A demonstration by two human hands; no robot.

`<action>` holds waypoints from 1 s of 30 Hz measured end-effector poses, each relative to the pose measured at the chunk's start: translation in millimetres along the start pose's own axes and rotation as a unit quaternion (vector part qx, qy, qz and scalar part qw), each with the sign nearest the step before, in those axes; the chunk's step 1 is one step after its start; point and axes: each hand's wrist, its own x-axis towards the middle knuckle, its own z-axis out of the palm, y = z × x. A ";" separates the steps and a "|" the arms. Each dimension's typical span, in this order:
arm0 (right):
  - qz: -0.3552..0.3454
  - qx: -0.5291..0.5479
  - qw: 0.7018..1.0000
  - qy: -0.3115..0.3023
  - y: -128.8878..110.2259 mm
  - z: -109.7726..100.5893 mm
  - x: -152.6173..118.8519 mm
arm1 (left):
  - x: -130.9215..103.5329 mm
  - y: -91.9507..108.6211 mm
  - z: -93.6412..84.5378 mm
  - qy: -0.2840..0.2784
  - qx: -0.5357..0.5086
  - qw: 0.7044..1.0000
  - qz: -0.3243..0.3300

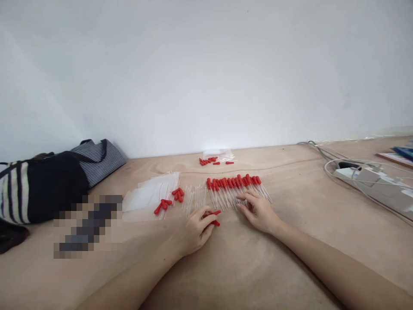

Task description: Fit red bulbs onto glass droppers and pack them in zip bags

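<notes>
My left hand (pixel 199 230) is closed around red rubber dropper bulbs (pixel 217 223), whose ends stick out past my fingers. My right hand (pixel 256 211) hovers at or touches the lower ends of a row of assembled droppers (pixel 234 184), thumb and fingers apart; contact cannot be told. These droppers have red bulbs at the far end and clear tubes pointing toward me. Beyond my left hand lie loose clear glass tubes (pixel 195 197), side by side. Left of them, loose red bulbs (pixel 178 194) rest in two small clusters by a spread of clear zip bags (pixel 145 196).
More red bulbs (pixel 206 161) and a clear bag (pixel 217 153) with tubes lie near the wall. A dark bag (pixel 54 185) and a striped bag (pixel 103 161) stand at left. On the right are a white power strip (pixel 371 185), cables and a blue item (pixel 403 151).
</notes>
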 end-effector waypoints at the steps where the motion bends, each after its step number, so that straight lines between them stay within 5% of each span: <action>1: 0.003 0.001 1.000 -0.003 -0.2 0.0 -0.3 | -0.3 0.5 -1.0 -0.001 -0.004 1.000 -0.002; 5: 0.009 0.001 1.000 -0.013 -1.1 -0.7 -1.4 | -1.8 -16.1 -23.8 0.036 0.037 0.997 -0.053; 9: 0.010 0.005 1.000 -0.017 -3.0 -1.4 -2.1 | -11.4 -58.2 -54.5 0.100 0.175 0.953 -0.227; 13: 0.008 0.012 1.000 -0.024 -4.3 -0.9 -2.3 | -24.7 -87.8 -65.8 -0.019 0.154 0.923 -0.352; 16: 0.013 0.011 1.000 -0.026 -4.3 -0.3 -2.3 | -26.2 -90.4 -64.5 -0.048 0.112 0.928 -0.353; 22: 0.018 0.009 0.999 -0.028 -2.9 0.2 -1.6 | -13.2 -66.4 -66.0 0.017 0.065 0.953 -0.295; 26: 0.007 0.002 1.000 -0.029 -0.5 1.6 -0.9 | -6.2 -33.9 -60.4 -0.106 -0.052 0.977 -0.177; 30: 0.009 -0.001 0.999 -0.033 0.5 1.8 -1.0 | -6.8 -18.1 -54.8 -0.147 -0.079 0.974 -0.151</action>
